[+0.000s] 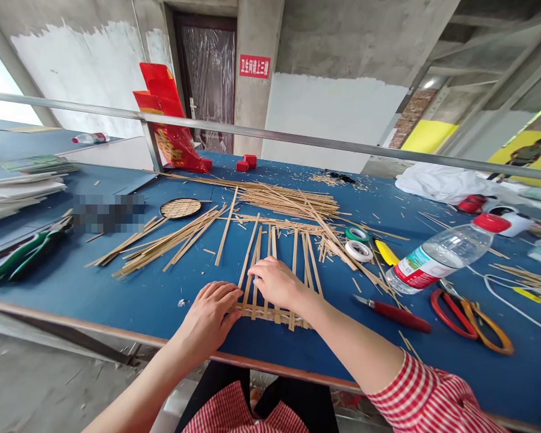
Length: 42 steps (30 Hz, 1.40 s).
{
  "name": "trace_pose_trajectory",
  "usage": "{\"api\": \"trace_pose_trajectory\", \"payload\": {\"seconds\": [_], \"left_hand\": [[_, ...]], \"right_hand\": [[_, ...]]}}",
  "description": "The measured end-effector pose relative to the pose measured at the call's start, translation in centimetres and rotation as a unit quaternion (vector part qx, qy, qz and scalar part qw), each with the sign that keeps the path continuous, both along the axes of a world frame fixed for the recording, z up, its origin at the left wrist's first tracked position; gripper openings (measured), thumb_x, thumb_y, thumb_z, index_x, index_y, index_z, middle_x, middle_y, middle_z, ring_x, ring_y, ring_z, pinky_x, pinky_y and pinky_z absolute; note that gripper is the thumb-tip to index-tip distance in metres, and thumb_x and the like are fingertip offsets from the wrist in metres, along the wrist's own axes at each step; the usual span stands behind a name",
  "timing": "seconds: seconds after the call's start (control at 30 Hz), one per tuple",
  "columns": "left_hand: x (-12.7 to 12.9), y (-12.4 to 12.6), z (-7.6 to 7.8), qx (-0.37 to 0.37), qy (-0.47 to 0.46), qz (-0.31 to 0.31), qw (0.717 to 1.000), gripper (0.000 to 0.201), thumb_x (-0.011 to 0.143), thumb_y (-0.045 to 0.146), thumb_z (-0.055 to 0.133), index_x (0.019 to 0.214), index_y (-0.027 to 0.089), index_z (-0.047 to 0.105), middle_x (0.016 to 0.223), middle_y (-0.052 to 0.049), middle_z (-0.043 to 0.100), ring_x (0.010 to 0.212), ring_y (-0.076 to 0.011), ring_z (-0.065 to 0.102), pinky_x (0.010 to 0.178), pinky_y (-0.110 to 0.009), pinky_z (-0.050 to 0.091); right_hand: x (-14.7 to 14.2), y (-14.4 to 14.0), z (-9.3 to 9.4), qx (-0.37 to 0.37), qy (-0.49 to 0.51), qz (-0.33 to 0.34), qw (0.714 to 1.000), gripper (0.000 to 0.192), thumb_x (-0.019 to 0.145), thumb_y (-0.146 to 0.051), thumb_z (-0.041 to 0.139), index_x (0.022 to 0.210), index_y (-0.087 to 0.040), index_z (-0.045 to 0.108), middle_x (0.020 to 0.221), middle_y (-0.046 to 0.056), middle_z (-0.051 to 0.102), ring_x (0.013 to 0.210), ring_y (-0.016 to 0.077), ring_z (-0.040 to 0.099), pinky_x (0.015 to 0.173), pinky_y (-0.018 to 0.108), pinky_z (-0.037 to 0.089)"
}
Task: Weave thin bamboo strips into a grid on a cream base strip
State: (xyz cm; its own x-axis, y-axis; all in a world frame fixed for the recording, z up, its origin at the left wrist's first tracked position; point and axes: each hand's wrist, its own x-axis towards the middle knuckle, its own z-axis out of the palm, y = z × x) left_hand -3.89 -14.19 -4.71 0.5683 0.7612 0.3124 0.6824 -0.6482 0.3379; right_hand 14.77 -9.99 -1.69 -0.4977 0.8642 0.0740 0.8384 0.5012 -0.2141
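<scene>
Several narrow bamboo strips [295, 270] lie side by side on the blue table, pointing away from me. A crosswise bamboo strip [281, 316] runs over their near ends, with pale material along it. My left hand [211, 316] is at the left end of this crosswise strip, thumb and fingers closed about it; the exact contact is partly hidden. Above the left upright strips, my right hand [277, 282] has its fingers bent and its thumb close to one strip, seemingly in a pinch. The fingertips partly hide what they touch.
Piles of bamboo strips [288, 201] lie behind, with a round woven piece [180, 208] at left. To the right are tape rolls [358, 251], a red-handled knife [401, 316], scissors [471, 319] and a water bottle [446, 252]. Green-handled pliers [26, 255] lie far left. A metal rail [270, 130] crosses behind.
</scene>
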Motion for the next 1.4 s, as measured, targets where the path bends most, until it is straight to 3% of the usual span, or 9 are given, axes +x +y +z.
{"api": "trace_pose_trajectory", "payload": {"seconds": [0.17, 0.33, 0.5, 0.67, 0.9, 1.4], "left_hand": [[-0.1, -0.3, 0.4, 0.010, -0.006, 0.004, 1.000, 0.028, 0.086, 0.027, 0.042, 0.111, 0.020, 0.054, 0.115, -0.007, 0.055, 0.107, -0.0219, 0.048, 0.090, -0.038, 0.039], [0.7, -0.6, 1.0, -0.003, -0.013, -0.019, 1.000, 0.026, 0.085, 0.027, 0.045, 0.109, 0.023, 0.054, 0.112, -0.007, 0.055, 0.101, -0.0212, 0.049, 0.085, -0.037, 0.042], [1.8, -0.4, 0.9, -0.009, 0.020, -0.043, 0.999, 0.027, 0.080, 0.028, 0.055, 0.107, 0.022, 0.055, 0.109, -0.006, 0.054, 0.097, -0.0221, 0.048, 0.083, -0.039, 0.041], [2.2, 0.0, 0.5, -0.011, 0.040, -0.041, 0.998, 0.026, 0.079, 0.027, 0.056, 0.105, 0.022, 0.056, 0.102, -0.005, 0.055, 0.091, -0.0203, 0.049, 0.080, -0.036, 0.041], [2.4, -0.1, 0.9, -0.022, 0.063, -0.040, 0.997, 0.021, 0.081, 0.027, 0.054, 0.101, 0.022, 0.057, 0.096, -0.005, 0.054, 0.089, -0.0207, 0.048, 0.077, -0.036, 0.040], [2.6, -0.3, 1.1, -0.020, 0.054, -0.041, 0.998, 0.022, 0.081, 0.026, 0.053, 0.102, 0.021, 0.055, 0.097, -0.005, 0.055, 0.090, -0.0214, 0.047, 0.077, -0.037, 0.040]], "right_hand": [[0.4, -0.3, 1.1, -0.013, 0.031, -0.004, 0.999, 0.026, 0.081, -0.015, 0.042, 0.097, -0.018, 0.063, 0.098, 0.005, 0.064, 0.097, 0.0177, 0.052, 0.087, 0.031, 0.038], [3.0, -3.2, 2.5, 0.023, 0.085, -0.075, 0.993, 0.028, 0.081, -0.014, 0.042, 0.101, -0.020, 0.060, 0.100, 0.004, 0.062, 0.095, 0.0188, 0.052, 0.084, 0.035, 0.042], [5.9, -7.4, 0.8, 0.015, 0.101, -0.148, 0.984, 0.021, 0.082, -0.023, 0.047, 0.098, -0.021, 0.060, 0.098, 0.005, 0.060, 0.094, 0.0199, 0.052, 0.082, 0.036, 0.043], [6.4, -9.8, -0.9, 0.010, 0.105, -0.168, 0.980, 0.024, 0.076, -0.026, 0.057, 0.100, -0.021, 0.059, 0.101, 0.006, 0.059, 0.096, 0.0219, 0.051, 0.085, 0.037, 0.042], [5.6, -10.1, -1.4, 0.000, 0.106, -0.174, 0.979, 0.033, 0.071, -0.026, 0.064, 0.102, -0.020, 0.058, 0.100, 0.006, 0.059, 0.096, 0.0235, 0.049, 0.083, 0.039, 0.042], [5.6, -9.6, -1.4, -0.004, 0.119, -0.158, 0.980, 0.032, 0.070, -0.021, 0.065, 0.101, -0.023, 0.058, 0.098, 0.002, 0.061, 0.097, 0.0206, 0.047, 0.082, 0.035, 0.040]]}}
